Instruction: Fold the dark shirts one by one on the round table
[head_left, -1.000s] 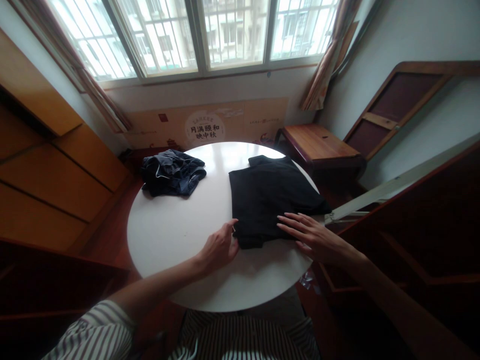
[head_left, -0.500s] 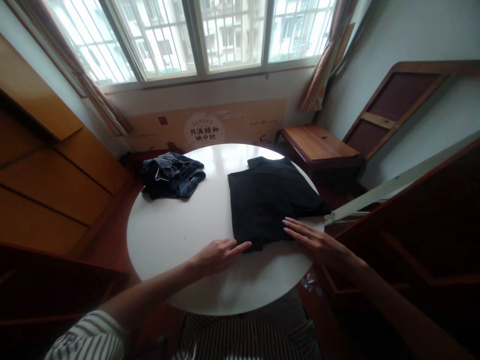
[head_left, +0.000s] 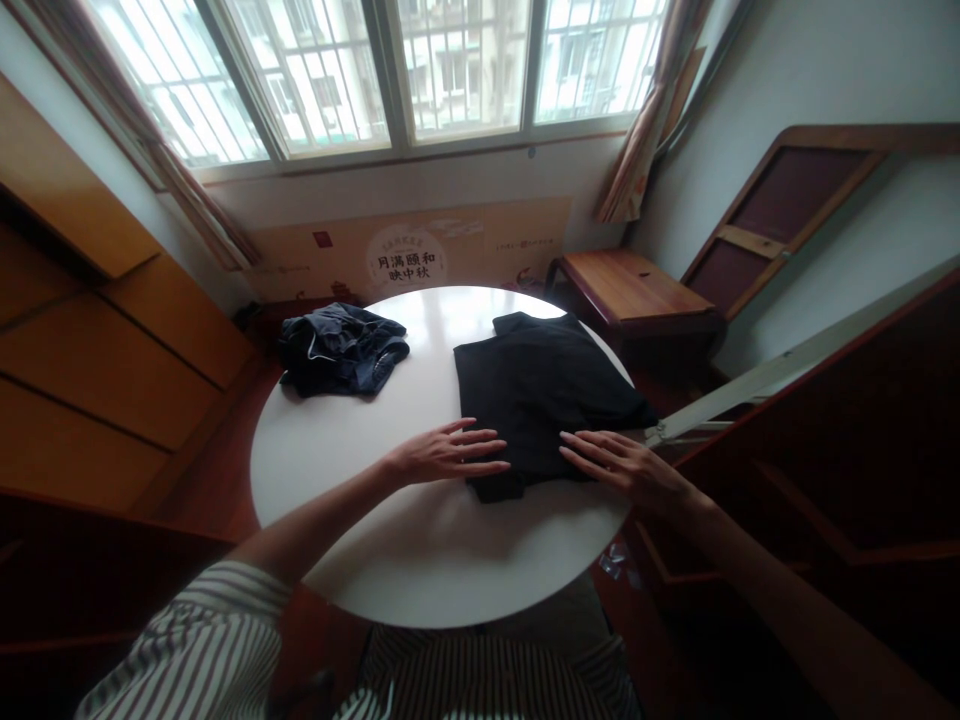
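Note:
A black garment (head_left: pixel 532 380), which looks like a shirt, lies spread on the right half of the round white table (head_left: pixel 360 450). My left hand (head_left: pixel 448 452) is at its left edge near the front, fingers stretched out and spread over the cloth. Across from it, my right hand (head_left: pixel 626 460) rests at the garment's near right side, fingers extended flat on the fabric. Neither hand grips anything. A small flap of black cloth sticks out at the near left corner, below my left fingers.
A crumpled dark garment (head_left: pixel 341 350) with a pale cord lies at the table's far left. Behind the table on the right stands a wooden side table (head_left: pixel 637 285). A dark wooden panel (head_left: pixel 840 430) flanks the right side, and orange cabinets (head_left: pixel 97 350) stand on the left.
My left hand has moved up from the garment's near left corner, and its fingers have gone from curled with one pointing to spread. My right hand has barely shifted.

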